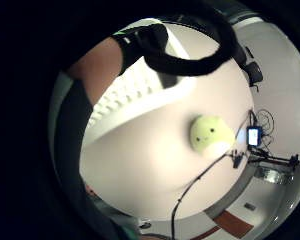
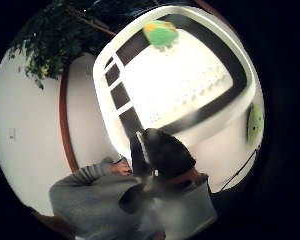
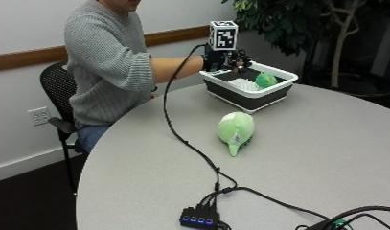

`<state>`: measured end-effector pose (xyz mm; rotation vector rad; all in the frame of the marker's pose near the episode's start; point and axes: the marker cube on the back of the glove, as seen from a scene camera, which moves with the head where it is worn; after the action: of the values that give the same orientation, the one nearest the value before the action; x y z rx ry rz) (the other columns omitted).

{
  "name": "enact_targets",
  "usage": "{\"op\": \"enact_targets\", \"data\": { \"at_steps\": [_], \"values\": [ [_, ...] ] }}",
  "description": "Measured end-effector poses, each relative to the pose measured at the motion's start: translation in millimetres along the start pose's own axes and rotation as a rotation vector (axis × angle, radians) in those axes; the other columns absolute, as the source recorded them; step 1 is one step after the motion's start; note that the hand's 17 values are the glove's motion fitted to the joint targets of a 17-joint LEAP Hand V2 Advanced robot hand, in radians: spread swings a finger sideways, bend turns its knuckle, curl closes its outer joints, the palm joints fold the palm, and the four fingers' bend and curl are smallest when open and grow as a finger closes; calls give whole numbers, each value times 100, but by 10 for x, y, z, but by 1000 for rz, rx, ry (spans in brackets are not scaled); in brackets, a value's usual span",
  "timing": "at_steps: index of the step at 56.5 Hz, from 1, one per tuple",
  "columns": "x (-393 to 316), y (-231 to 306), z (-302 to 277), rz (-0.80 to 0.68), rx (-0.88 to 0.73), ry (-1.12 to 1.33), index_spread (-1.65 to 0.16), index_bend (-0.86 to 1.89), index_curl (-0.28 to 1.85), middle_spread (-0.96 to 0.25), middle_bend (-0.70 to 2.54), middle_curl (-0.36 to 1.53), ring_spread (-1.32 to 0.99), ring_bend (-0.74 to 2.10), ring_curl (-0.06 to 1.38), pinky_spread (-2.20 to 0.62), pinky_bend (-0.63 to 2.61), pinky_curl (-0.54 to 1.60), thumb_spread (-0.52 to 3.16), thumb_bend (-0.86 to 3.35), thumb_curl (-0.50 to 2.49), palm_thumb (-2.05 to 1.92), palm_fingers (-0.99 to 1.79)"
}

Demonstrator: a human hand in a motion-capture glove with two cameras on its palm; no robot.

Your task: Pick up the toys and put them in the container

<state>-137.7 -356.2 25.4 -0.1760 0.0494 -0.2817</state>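
A black and white container (image 3: 246, 98) stands at the far side of the round table (image 3: 322, 158). A green and orange toy (image 3: 266, 79) lies inside it, against the far wall, and shows in the thumb side view (image 2: 161, 34) on the container's white ribbed floor. A pale green plush with a little face (image 3: 236, 128) lies on the table in front of the container (image 1: 140, 95), also seen in the little finger side view (image 1: 210, 132). My gloved right hand (image 3: 227, 60) hovers over the container's near corner with relaxed fingers and holds nothing.
A black cable runs from the glove across the table to a small hub (image 3: 198, 219) near the front edge. The person sits on a black chair (image 3: 57, 91) at the table's far left. A leafy plant (image 3: 296, 24) stands behind the container.
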Motion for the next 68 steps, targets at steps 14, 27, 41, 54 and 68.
{"op": "enact_targets", "data": {
  "at_steps": [14, 27, 41, 54, 68],
  "values": [
    [1444, 270, -169, 316, 22, -47, -32, 15, 26, -15, 14, 29, -10, 30, 25, 4, 98, 36, 129, -3, 27, -4, -12],
    [1982, 351, 100, 436, -23, -120, -33, 17, 28, -15, 14, 27, -11, 26, 26, 4, 95, 35, 132, -3, 25, -3, -9],
    [2120, 242, 1175, 534, -211, -72, -33, 17, 31, -13, 9, 23, -7, 17, 26, 5, 97, 35, 132, -2, 26, -1, -21],
    [2101, 222, 1415, 581, -191, 10, -34, 11, 28, -12, 13, 20, -5, 24, 28, 4, 96, 35, 132, 4, 32, 15, -14],
    [2127, 221, 1197, 562, -24, 25, -37, 17, 26, -19, 45, 32, -26, 58, 36, -8, 81, 29, 142, 13, 39, 35, 47]
  ]
}}
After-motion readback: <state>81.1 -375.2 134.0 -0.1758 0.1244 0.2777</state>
